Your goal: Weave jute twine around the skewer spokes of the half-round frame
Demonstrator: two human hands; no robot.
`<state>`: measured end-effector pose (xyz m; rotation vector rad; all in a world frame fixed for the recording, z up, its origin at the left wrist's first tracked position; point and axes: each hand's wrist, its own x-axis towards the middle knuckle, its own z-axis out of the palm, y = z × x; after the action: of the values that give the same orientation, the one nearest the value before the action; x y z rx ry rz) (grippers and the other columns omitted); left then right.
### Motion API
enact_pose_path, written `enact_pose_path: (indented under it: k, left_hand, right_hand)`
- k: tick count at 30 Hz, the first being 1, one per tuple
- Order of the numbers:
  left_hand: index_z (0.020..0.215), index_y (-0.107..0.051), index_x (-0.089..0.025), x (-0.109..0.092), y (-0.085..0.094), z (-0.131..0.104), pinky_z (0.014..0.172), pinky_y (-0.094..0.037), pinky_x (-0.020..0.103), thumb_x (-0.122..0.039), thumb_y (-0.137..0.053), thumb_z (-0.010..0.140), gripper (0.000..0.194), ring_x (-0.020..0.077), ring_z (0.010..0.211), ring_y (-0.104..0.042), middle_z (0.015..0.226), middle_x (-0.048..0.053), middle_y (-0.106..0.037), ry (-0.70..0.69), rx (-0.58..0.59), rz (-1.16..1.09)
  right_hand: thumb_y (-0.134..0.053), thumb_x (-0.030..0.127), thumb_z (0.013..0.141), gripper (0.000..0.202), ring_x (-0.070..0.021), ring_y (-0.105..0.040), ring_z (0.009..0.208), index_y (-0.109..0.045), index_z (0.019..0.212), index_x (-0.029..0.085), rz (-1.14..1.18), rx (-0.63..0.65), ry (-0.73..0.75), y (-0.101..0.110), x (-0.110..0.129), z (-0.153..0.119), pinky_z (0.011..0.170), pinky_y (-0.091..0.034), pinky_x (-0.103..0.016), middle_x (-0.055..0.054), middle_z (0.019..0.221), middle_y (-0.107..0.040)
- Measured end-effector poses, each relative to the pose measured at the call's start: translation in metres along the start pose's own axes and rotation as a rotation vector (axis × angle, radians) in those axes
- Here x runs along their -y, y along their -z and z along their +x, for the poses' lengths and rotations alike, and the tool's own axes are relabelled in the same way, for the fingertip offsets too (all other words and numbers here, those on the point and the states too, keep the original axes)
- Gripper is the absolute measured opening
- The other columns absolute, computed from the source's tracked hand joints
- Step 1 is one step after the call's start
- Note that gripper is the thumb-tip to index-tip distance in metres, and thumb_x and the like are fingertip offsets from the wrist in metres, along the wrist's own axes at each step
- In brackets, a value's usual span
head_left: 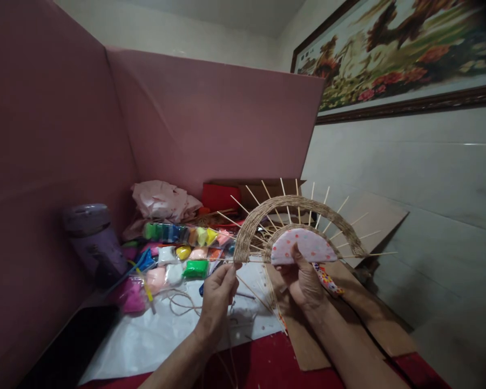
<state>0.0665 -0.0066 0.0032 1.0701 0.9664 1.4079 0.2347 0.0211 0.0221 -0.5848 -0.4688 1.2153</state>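
A half-round fan frame of thin sticks [282, 195] is held up in front of me, woven with a wide outer band of brown twine [291, 201]. At its centre sits a white half-disc [295, 246] with small red dots, edged by more twine. My right hand [305, 278] grips this half-disc from below, thumb on its front face. My left hand [221, 289] is closed in a pinch at the lower left end of the twine band, by the bottom stick. A loose strand of twine [230, 346] hangs under my left hand.
Bags of coloured clay [196, 268] lie at the left of the white sheet [146, 346]. Brown cardboard [308, 340] is under my right arm. A purple cup [93, 237] stands far left, and pink partitions [210, 119] enclose the back and left.
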Motion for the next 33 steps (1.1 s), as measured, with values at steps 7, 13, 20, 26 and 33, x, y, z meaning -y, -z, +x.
enact_pose_path:
  k: [7,13,20,26,33]
  left_hand:
    - [0.080,-0.063,-0.011,-0.0074,-0.0024,0.0025,0.036,-0.011,0.019,-0.055,-0.059,0.070,0.046,0.0036,0.032,-0.021,0.034,-0.010,-0.031,0.019,-0.066,-0.009]
    - [0.067,-0.058,-0.013,-0.0059,-0.0011,0.0050,0.035,-0.008,0.019,-0.050,-0.066,0.065,0.038,0.0019,0.031,-0.016,0.034,-0.011,-0.027,0.101,-0.040,-0.110]
    - [0.065,-0.060,-0.014,-0.0035,0.0004,0.0054,0.036,-0.008,0.020,-0.050,-0.064,0.067,0.037,0.0023,0.032,-0.016,0.033,-0.011,-0.027,0.045,-0.059,-0.058]
    - [0.068,-0.062,-0.013,-0.0018,0.0003,0.0059,0.037,-0.009,0.020,-0.048,-0.066,0.067,0.035,0.0029,0.033,-0.020,0.034,-0.010,-0.029,0.023,-0.121,-0.052]
    - [0.066,-0.058,-0.014,-0.0026,-0.0011,0.0021,0.039,-0.015,0.019,-0.046,-0.060,0.073,0.033,0.0036,0.037,-0.024,0.039,-0.009,-0.032,-0.070,-0.080,-0.031]
  right_hand:
    - [-0.084,0.030,0.050,0.039,-0.0104,-0.058,0.050,-0.060,0.079,0.018,0.050,0.009,-0.089,0.0030,-0.0028,0.0030,0.040,-0.046,-0.019,0.005,0.063,-0.065]
    - [-0.083,0.030,0.052,0.038,-0.0106,-0.059,0.054,-0.061,0.081,0.019,0.056,0.013,-0.086,0.0043,-0.0052,0.0042,0.043,-0.046,-0.020,0.005,0.066,-0.066]
    - [-0.083,0.033,0.051,0.041,-0.0112,-0.060,0.054,-0.060,0.082,0.020,0.036,0.007,-0.085,0.0030,-0.0049,0.0020,0.044,-0.047,-0.020,0.005,0.066,-0.066]
    - [-0.082,0.033,0.053,0.040,-0.0119,-0.061,0.058,-0.060,0.083,0.020,0.019,0.014,-0.081,0.0020,-0.0073,0.0005,0.050,-0.050,-0.022,0.006,0.067,-0.067]
    - [-0.083,0.034,0.051,0.040,-0.0122,-0.061,0.059,-0.061,0.081,0.020,0.013,0.011,-0.022,0.0007,-0.0055,0.0015,0.052,-0.050,-0.023,0.005,0.067,-0.067]
